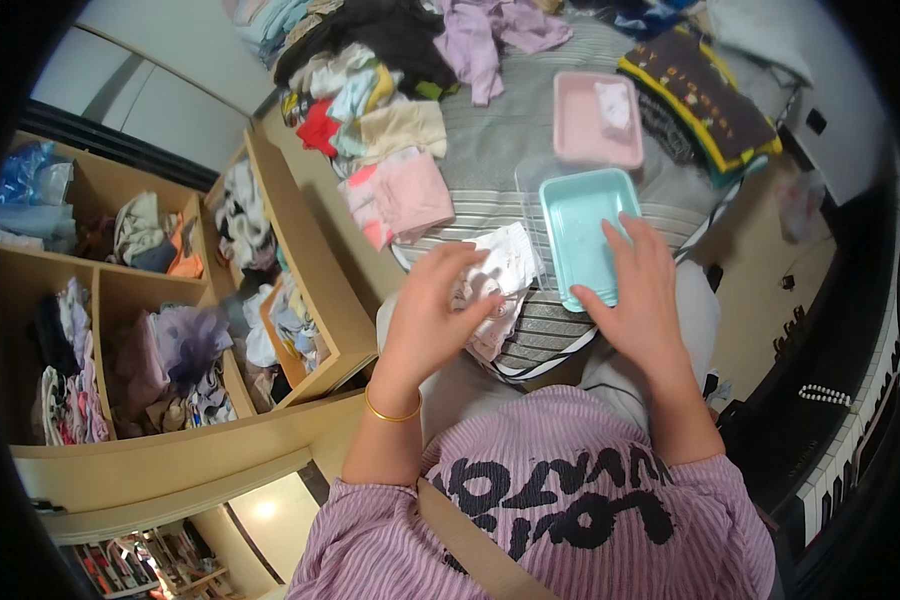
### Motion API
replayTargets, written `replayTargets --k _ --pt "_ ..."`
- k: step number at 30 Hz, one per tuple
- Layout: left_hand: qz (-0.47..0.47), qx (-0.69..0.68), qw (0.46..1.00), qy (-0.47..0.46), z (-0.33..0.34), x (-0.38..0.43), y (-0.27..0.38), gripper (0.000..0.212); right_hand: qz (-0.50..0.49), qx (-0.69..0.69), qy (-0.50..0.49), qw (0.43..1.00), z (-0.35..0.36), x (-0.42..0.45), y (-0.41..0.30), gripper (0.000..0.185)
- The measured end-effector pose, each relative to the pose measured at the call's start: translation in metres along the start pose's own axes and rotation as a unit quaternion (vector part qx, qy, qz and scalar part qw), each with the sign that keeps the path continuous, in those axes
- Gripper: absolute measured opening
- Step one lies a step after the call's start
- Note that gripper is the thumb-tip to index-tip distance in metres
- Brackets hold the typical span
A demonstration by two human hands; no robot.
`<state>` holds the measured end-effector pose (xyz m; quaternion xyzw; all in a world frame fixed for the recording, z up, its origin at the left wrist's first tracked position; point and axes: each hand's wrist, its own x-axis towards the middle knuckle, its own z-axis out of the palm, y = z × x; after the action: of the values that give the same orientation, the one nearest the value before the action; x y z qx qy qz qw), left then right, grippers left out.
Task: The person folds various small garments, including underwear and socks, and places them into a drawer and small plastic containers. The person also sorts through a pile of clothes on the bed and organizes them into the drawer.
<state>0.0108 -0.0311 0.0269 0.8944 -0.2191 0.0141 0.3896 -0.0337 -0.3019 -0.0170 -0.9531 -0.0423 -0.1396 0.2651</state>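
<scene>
My left hand hovers at the folded white printed garments, fingers apart and curved over their left side. Whether the fingertips touch the cloth is hard to tell. My right hand spreads over the right side of a teal plastic tray, with the thumb at its near edge and the fingers over its inside. Under the teal tray, a clear plastic tray sticks out on the left. Beyond it lies a pink tray holding a small folded white cloth.
Folded pink clothing and a heap of clothes lie on the grey striped bedding. Open wooden drawers full of clothes stand at left. Dark folded garments lie far right, and a piano keyboard edges the right side.
</scene>
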Motion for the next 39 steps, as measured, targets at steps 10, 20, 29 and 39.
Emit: replayTargets --k 10,20,29,39 --pt "-0.161 -0.083 0.983 0.023 0.019 0.002 -0.025 0.024 -0.028 0.027 -0.02 0.999 0.018 0.001 -0.024 0.073" --pt "-0.269 -0.466 0.833 0.127 -0.014 -0.007 -0.078 0.011 -0.126 0.145 0.068 0.979 0.011 0.049 -0.039 0.051" --pt "-0.225 -0.587 0.757 0.178 -0.022 -0.025 -0.115 0.021 -0.181 0.123 -0.021 0.976 0.038 0.069 -0.059 0.055" --pt "-0.175 -0.8 0.572 -0.043 0.009 -0.018 -0.067 0.046 0.083 0.643 -0.186 0.739 0.059 0.031 -0.065 0.037"
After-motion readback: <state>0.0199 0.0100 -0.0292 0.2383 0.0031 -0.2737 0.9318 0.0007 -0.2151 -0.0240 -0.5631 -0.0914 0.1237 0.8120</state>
